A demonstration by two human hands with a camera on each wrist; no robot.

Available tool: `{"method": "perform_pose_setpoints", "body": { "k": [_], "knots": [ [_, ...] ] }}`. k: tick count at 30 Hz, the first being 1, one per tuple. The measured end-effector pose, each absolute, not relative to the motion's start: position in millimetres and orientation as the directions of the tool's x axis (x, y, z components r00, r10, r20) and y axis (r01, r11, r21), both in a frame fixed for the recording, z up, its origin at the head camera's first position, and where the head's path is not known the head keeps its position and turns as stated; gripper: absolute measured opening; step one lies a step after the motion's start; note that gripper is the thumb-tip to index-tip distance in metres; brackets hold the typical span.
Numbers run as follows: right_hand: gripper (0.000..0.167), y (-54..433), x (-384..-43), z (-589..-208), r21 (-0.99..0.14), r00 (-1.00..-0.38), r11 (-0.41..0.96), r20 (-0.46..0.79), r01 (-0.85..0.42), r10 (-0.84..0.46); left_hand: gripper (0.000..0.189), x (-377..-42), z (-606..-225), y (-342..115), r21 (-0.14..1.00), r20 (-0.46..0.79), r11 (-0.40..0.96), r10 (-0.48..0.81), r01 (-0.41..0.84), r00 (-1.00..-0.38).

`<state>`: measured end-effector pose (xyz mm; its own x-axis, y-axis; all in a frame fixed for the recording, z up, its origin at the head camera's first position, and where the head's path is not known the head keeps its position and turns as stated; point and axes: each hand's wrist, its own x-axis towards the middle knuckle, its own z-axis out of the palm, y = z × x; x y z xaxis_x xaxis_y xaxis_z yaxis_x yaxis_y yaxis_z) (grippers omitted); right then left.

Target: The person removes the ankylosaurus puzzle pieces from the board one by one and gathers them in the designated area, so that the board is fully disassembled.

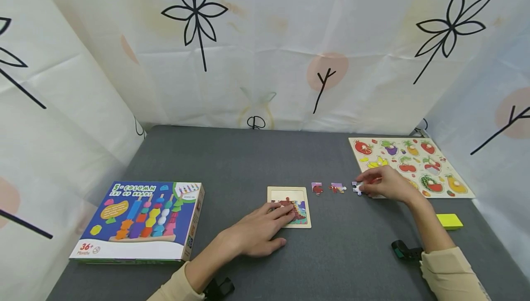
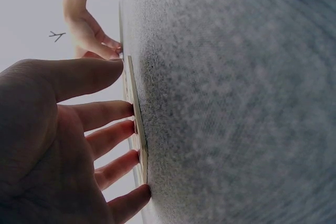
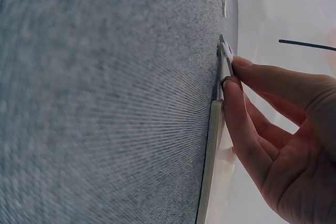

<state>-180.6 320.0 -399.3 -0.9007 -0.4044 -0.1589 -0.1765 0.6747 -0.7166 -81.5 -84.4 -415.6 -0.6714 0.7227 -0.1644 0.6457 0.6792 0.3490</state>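
Observation:
My left hand [image 1: 257, 231] lies with its fingers spread over a small wooden puzzle tray [image 1: 288, 188], fingertips on the picture inside. The lower part of the tray holds fitted pieces with a reddish-brown figure; the upper part shows bare wood. Between thumb and index finger, my right hand [image 1: 388, 183] pinches a jigsaw piece [image 1: 356, 188], mostly white and purple. In the right wrist view, that piece [image 3: 227, 56] is tilted, one edge close to the table. Two loose jigsaw pieces, one purple and red [image 1: 316, 188] and one with a knob [image 1: 337, 188], lie between the tray and my right hand.
A fruit puzzle board [image 1: 449, 193] lies at the back right, partly under my right hand. A yellow block [image 1: 449, 221] sits beside my right forearm. On the left stands a blue toy box [image 1: 136, 218]. Patterned white cloth [image 1: 265, 38] surrounds the grey table [image 1: 232, 158].

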Motion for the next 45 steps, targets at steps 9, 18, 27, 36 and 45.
{"method": "perform_pose_setpoints", "body": {
  "k": [9, 18, 27, 36, 45],
  "knots": [
    [0.024, 315, -181, -399, -0.655, -0.913, 0.726, -0.137, -0.208, -0.385, 0.066, -82, -415, -85, 0.357, -0.17, 0.677, 0.724, 0.643, -0.668],
    [0.023, 315, -179, -399, -0.725, -0.905, 0.662, -0.132, -0.19, -0.404, 0.067, -82, -416, -84, 0.359, -0.174, 0.678, 0.724, 0.642, -0.667],
    [0.029, 306, -175, -398, -0.815, -0.888, 0.56, -0.139, -0.148, -0.437, 0.067, -82, -416, -84, 0.362, -0.153, 0.666, 0.733, 0.653, -0.663],
    [0.027, 284, -170, -401, -0.844, -0.882, 0.512, -0.112, -0.159, -0.458, 0.061, -82, -417, -85, 0.386, -0.108, 0.656, 0.731, 0.649, -0.674],
    [0.026, 256, -167, -403, -0.872, -0.848, 0.443, -0.065, -0.207, -0.525, 0.063, -79, -414, -84, 0.341, -0.129, 0.676, 0.722, 0.653, -0.68]
  ]
}}
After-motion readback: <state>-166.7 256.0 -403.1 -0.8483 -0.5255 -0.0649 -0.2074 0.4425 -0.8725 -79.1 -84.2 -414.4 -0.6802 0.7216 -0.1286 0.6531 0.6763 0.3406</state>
